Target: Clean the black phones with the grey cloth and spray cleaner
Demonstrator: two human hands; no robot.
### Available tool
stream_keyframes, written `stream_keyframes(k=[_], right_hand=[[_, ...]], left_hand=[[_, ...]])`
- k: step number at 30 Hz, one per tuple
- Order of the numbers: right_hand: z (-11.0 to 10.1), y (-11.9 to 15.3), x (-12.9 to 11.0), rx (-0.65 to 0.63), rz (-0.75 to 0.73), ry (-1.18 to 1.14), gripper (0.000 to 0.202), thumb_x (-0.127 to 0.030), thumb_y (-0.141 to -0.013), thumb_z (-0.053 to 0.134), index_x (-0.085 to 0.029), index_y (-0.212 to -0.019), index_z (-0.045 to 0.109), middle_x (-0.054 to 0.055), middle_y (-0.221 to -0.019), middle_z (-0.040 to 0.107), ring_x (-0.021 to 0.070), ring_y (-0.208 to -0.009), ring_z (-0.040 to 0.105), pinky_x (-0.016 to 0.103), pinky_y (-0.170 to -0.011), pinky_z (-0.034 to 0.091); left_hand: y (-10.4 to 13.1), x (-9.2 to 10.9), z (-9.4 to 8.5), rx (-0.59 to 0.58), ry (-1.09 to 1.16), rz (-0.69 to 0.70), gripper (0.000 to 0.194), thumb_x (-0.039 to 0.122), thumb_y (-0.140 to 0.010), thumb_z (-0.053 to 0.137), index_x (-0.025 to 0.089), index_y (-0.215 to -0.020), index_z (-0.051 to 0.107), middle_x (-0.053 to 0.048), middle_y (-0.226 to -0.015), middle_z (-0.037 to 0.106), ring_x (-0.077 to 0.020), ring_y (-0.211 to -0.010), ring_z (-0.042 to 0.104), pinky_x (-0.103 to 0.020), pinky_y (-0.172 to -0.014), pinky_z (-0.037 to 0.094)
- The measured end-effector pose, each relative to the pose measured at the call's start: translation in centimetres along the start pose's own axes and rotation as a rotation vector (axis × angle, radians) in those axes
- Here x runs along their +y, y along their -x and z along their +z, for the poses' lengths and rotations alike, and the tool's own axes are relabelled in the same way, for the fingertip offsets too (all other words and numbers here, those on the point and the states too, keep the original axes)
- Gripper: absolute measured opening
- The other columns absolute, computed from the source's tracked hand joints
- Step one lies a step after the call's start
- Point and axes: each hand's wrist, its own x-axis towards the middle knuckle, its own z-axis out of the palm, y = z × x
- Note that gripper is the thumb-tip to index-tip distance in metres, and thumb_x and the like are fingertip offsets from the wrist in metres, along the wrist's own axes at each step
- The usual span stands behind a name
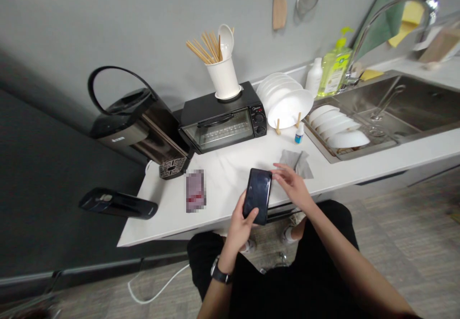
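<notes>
A dark smartphone (257,195) with a black, glossy screen lies in my left hand (244,221), thumb over its lower right edge and fingers behind it. My right hand (293,185) is at the phone's upper right side, fingers stretched and apart. Its fingertips are at the phone's edge; I cannot tell whether they touch it. Just beyond the right hand a crumpled grey cloth (304,165) lies on the white counter (223,165). Behind the cloth stands a small blue-and-white bottle (299,133). A blurred-out flat purplish item (196,192) lies to the left.
A black toaster oven (224,122) carries a white utensil holder (223,77) with chopsticks. Left of it stand a dark water dispenser (143,132) and a long black object (118,204). White plates (289,106), bowls (347,137) and a sink (424,110) are on the right.
</notes>
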Motion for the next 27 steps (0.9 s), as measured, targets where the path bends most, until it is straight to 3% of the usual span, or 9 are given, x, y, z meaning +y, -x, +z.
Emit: stream_keyframes(k=[3,7,10,12,15,18,20,22,27], right_hand=[[-3.1,-1.5,2.3,0.209,-0.122,0.49,0.042,-0.044,-0.102,0.053,-0.022,-0.135,0.066,0.014,-0.133,0.07,0.0342,-0.123,0.062,0.052,-0.107,0.05],[-4.8,-2.3,4.2,0.124,-0.218,0.825,0.036,-0.037,-0.099,0.058,-0.019,-0.126,0.074,0.014,-0.143,0.066,0.0364,-0.125,0.059,0.053,-0.109,0.049],[-4.7,-2.4,4.6,0.167,-0.155,0.809,0.027,-0.031,-0.1,0.055,-0.024,-0.109,0.079,0.008,-0.128,0.075,0.0316,-0.112,0.065,0.046,-0.098,0.055],[-4.8,-2.6,4.5,0.225,-0.062,0.76,0.026,-0.031,-0.099,0.054,-0.024,-0.104,0.078,0.008,-0.117,0.079,0.03,-0.105,0.069,0.043,-0.09,0.056],[-5.8,-3.4,4.1,0.27,0.069,0.638,0.028,-0.036,-0.099,0.053,-0.023,-0.105,0.077,0.009,-0.101,0.081,0.0286,-0.091,0.074,0.037,-0.078,0.055],[-6.2,-4.8,3.2,0.315,0.042,0.518,0.033,-0.042,-0.101,0.052,-0.021,-0.111,0.074,0.009,-0.098,0.081,0.0279,-0.086,0.076,0.035,-0.075,0.055],[-4.8,-5.7,2.5,0.294,-0.013,0.53,0.036,-0.043,-0.103,0.048,-0.023,-0.12,0.073,0.009,-0.107,0.081,0.0286,-0.092,0.076,0.037,-0.081,0.056],[-2.0,-6.2,2.0,0.187,-0.066,0.622,0.039,-0.04,-0.106,0.044,-0.023,-0.13,0.07,0.011,-0.121,0.078,0.0304,-0.104,0.076,0.043,-0.094,0.056],[7.0,-4.3,1.1,-0.144,-0.334,0.824,0.048,-0.033,-0.108,0.04,-0.014,-0.148,0.058,0.017,-0.152,0.057,0.0326,-0.147,0.049,0.06,-0.124,0.031]], left_hand=[[-3.6,0.8,-1.9,-0.003,-0.235,0.139,0.064,0.047,-0.099,0.06,0.024,-0.157,0.044,-0.008,-0.16,0.05,-0.0292,-0.148,0.048,-0.047,-0.122,0.043],[-8.4,0.9,-3.0,-0.03,-0.5,0.237,0.055,0.036,-0.099,0.06,0.028,-0.153,0.052,-0.006,-0.152,0.059,-0.0271,-0.141,0.056,-0.048,-0.123,0.041],[-10.6,0.5,-2.8,0.014,-0.717,0.329,0.049,0.031,-0.1,0.058,0.029,-0.149,0.057,-0.009,-0.137,0.068,-0.0286,-0.128,0.061,-0.052,-0.117,0.046],[-11.0,0.1,-2.5,0.045,-0.774,0.384,0.044,0.028,-0.102,0.053,0.026,-0.145,0.061,-0.011,-0.136,0.064,-0.0284,-0.128,0.059,-0.052,-0.116,0.046],[-9.9,-0.7,-2.3,0.113,-0.782,0.418,0.049,0.035,-0.102,0.056,0.026,-0.15,0.054,-0.012,-0.154,0.048,-0.0294,-0.142,0.047,-0.051,-0.122,0.04],[-8.0,-1.0,-2.1,0.136,-0.781,0.426,0.069,0.04,-0.1,0.062,0.026,-0.162,0.034,-0.013,-0.155,0.047,-0.0301,-0.145,0.043,-0.051,-0.123,0.038],[-7.3,-0.9,-2.0,0.172,-0.776,0.429,0.075,0.038,-0.099,0.064,0.025,-0.163,0.029,-0.014,-0.15,0.052,-0.0308,-0.14,0.047,-0.052,-0.12,0.041],[-7.2,-0.8,-1.8,0.195,-0.749,0.425,0.082,0.035,-0.095,0.069,0.025,-0.164,0.026,-0.014,-0.145,0.057,-0.0315,-0.135,0.051,-0.053,-0.117,0.044],[-7.7,-1.2,-1.8,0.209,-0.69,0.39,0.094,0.023,-0.089,0.074,0.023,-0.166,0.02,-0.015,-0.142,0.061,-0.0318,-0.13,0.056,-0.053,-0.113,0.046]])
